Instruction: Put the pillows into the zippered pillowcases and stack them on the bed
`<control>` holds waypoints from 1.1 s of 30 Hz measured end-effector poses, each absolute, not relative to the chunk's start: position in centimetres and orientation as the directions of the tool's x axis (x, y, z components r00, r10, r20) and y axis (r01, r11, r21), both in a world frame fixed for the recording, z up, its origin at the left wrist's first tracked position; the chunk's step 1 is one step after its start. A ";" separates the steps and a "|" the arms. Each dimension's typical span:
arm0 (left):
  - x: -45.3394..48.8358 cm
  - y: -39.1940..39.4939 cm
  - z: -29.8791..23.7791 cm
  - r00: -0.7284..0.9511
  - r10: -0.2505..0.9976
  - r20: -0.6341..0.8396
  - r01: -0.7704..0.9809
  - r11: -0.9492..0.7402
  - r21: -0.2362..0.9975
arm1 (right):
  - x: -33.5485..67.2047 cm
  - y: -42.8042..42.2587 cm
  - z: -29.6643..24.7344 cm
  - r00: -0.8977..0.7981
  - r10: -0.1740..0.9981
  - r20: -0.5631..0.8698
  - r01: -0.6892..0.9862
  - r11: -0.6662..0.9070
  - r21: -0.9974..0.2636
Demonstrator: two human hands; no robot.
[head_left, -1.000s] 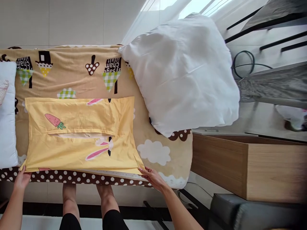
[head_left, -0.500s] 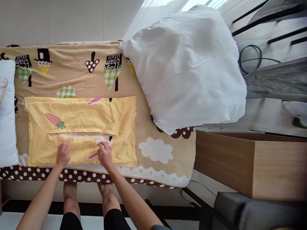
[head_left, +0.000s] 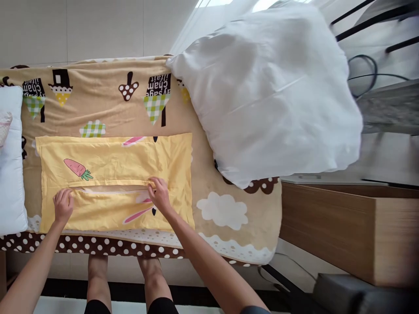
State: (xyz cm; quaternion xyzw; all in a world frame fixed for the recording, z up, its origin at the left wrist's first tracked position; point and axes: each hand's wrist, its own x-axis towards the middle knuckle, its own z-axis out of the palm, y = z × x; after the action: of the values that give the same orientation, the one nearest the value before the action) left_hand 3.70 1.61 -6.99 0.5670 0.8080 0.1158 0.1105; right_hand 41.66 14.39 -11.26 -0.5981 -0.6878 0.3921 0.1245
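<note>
A yellow pillowcase [head_left: 111,161] with a carrot print and pink rabbit ears lies flat on the patterned blanket. Along its middle runs a long slit, slightly gaping, with a white zip-like edge. At the slit's left end, my left hand [head_left: 63,205] rests on the fabric, fingers curled closed onto it. My right hand [head_left: 159,195] has its thumb and fingers pinched on the slit's right end. Any small part between the fingertips is too small to make out.
A large white cushion or pillow insert [head_left: 275,96] covers the right part of the blanket [head_left: 111,102]. Some white bedding [head_left: 9,183] is at the left edge. Beyond the bed's right end are a wooden drawer [head_left: 327,226], a grey box [head_left: 343,292] and a coiled cable [head_left: 363,74].
My left hand has moved left to the slit's left end, and my right hand right and up to its right end. The view has shifted slightly.
</note>
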 end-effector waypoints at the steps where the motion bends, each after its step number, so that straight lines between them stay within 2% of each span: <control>1: 3.1 3.3 -6.8 -0.302 0.952 -0.044 0.901 0.301 0.312 | 41.6 15.6 -11.3 -0.223 0.938 -0.265 0.739 -0.014 -0.673; 3: 3.8 8.3 -7.2 -0.184 0.981 -0.057 0.919 0.192 0.345 | 39.4 18.1 -11.5 -0.247 0.952 -0.179 0.766 0.079 -0.638; 6: 8.7 16.9 -9.9 -0.019 0.999 -0.047 0.910 0.037 0.412 | 32.6 21.4 -12.6 -0.441 0.895 -0.071 0.747 0.322 -0.581; 9: 13.7 22.1 -13.7 -0.074 0.996 -0.052 0.889 0.089 0.449 | 27.1 24.1 -14.4 -0.608 0.793 -0.034 0.663 0.484 -0.571; 12: 12.9 23.1 -15.4 -0.053 0.993 -0.107 0.909 0.092 0.407 | 29.0 26.7 -16.3 -0.704 0.710 -0.017 0.595 0.577 -0.560; 14: 8.6 22.7 -15.1 -0.049 0.992 -0.117 0.933 0.087 0.349 | 34.9 28.4 -17.3 -0.638 0.770 -0.030 0.669 0.534 -0.518; 16: 2.8 22.3 -13.9 -0.211 0.976 -0.059 0.943 0.219 0.251 | 42.7 29.7 -18.0 -0.421 0.907 -0.031 0.819 0.365 -0.443; 18: -2.4 22.1 -12.6 -0.282 0.957 -0.066 0.942 0.290 0.172 | 50.1 30.6 -18.5 -0.261 0.965 -0.030 0.879 0.225 -0.421; 21: -5.0 22.3 -11.2 -0.340 0.937 -0.077 0.916 0.348 0.197 | 55.3 30.7 -18.5 -0.137 0.990 -0.021 0.872 0.111 -0.477; 23: -2.2 22.5 -10.8 -0.373 0.928 -0.020 0.895 0.365 0.257 | 53.1 29.8 -17.9 -0.072 0.997 0.014 0.862 0.069 -0.502; 25: 3.4 22.5 -11.0 -0.289 0.957 0.021 0.915 0.270 0.301 | 47.0 28.2 -17.1 -0.097 0.995 0.032 0.864 0.100 -0.493; 27: 9.8 22.3 -11.9 -0.007 0.999 -0.041 0.933 0.021 0.360 | 39.4 26.5 -16.2 -0.288 0.957 0.030 0.830 0.265 -0.490; 29: 14.4 22.3 -13.4 0.146 0.985 -0.096 0.917 -0.099 0.387 | 33.2 25.4 -15.7 -0.443 0.897 0.017 0.768 0.389 -0.509; 31: 15.4 22.5 -14.7 0.149 0.981 -0.125 0.922 -0.093 0.375 | 31.0 25.5 -15.9 -0.512 0.859 -0.005 0.732 0.433 -0.527; 33: 12.6 22.9 -15.1 0.032 0.993 -0.114 0.943 0.008 0.334 | 33.6 26.5 -16.6 -0.462 0.886 -0.044 0.771 0.377 -0.513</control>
State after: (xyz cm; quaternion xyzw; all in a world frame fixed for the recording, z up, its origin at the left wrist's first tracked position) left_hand 12.60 22.86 -15.12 0.7000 0.6913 0.0779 0.1617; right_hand 33.62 26.53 -16.60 -0.5044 -0.8211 0.2386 0.1200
